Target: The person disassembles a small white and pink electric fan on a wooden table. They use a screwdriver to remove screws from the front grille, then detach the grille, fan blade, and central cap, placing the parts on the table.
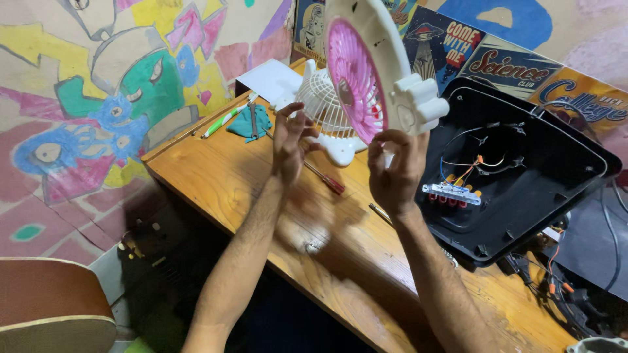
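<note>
**Small fan held up over a cluttered wooden desk**

We are at a worn, honey-coloured wooden desk [216, 189] pushed against a wall painted with a bright mural [111, 98] of cartoon faces and patches of pink, yellow and green. Our right hand [394, 171] is curled shut around the base of a small white plastic fan [386, 72], holding it raised above the desk, tilted, with its pink blades showing inside the round, smooth frame. Our left hand [290, 140] stands just beside it, fingers spread and loosely bent, gripping nothing; whether it touches the fan we cannot tell. Behind that hand a white ribbed grille [324, 108] rests on the desk. Under the hands lies a screwdriver with a red handle [325, 178]. Further back sit a crumpled teal cloth [248, 123] and a green-and-white pen [226, 121]. To the right lies an open black plastic shell [556, 170], glossy, with thin coloured wires and a small board inside. Retro posters [504, 59] lean on the wall behind it.
</note>
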